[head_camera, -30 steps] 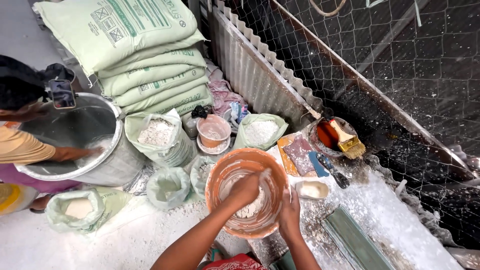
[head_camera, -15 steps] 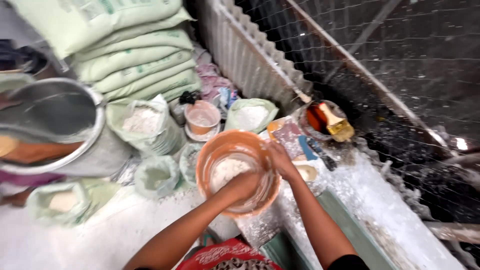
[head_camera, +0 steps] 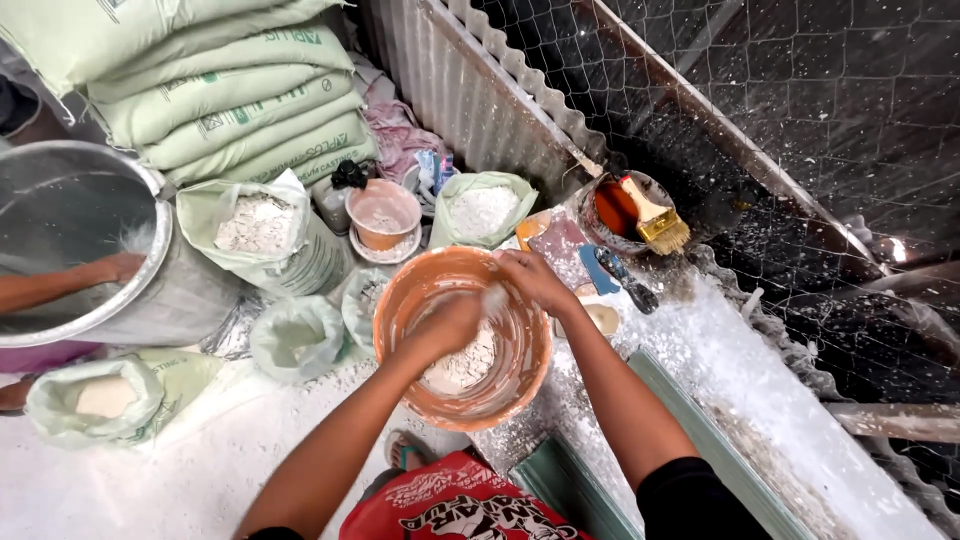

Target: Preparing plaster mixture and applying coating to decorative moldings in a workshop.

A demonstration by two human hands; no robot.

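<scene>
In the head view, an orange bowl (head_camera: 462,340) holding white powder is set at the near edge of a powder-dusted bench (head_camera: 740,380). The left hand (head_camera: 445,325) is curled loosely inside the bowl, down in the powder; whether anything is gripped cannot be told. The right hand (head_camera: 535,280) is closed over the bowl's far rim. Powder could be spilled over the rim if the bowl is tipped off the bench edge. Open sacks (head_camera: 262,225) of white powder are seen beside it, with a small pink tub (head_camera: 383,212), a steel drum (head_camera: 70,240) reached into by another person's hand (head_camera: 115,268), and a pot with a brush (head_camera: 650,215).
</scene>
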